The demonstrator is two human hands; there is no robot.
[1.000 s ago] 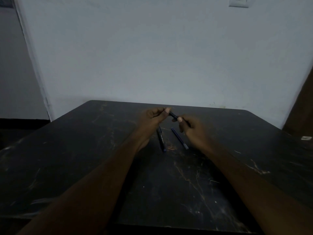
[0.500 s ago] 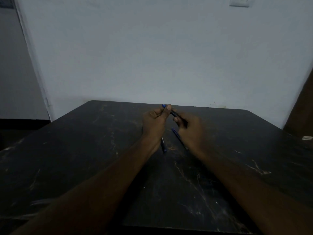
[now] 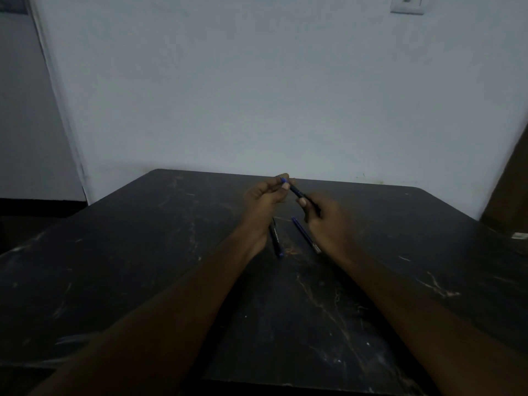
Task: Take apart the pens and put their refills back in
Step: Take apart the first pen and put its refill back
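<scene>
A dark pen (image 3: 297,192) with a blue end is held above the black table (image 3: 143,252) between both hands. My left hand (image 3: 264,197) pinches its blue far end between thumb and fingertips. My right hand (image 3: 325,221) grips the pen's lower part with curled fingers. Below the hands two more pens lie on the table: a dark one (image 3: 275,238) beside my left wrist and a blue one (image 3: 304,234) beside my right hand. Part of each lying pen is hidden by the hands.
The scratched black table runs to a pale wall (image 3: 257,95) at the back. A brown panel (image 3: 511,195) stands at the right edge, with a small white object (image 3: 519,236) near it. A light switch (image 3: 407,4) sits high on the wall.
Both hands rose slightly and drew closer together on the pen. My left thumb and fingers shifted on the blue end, which now shows. The two pens on the table stayed put.
</scene>
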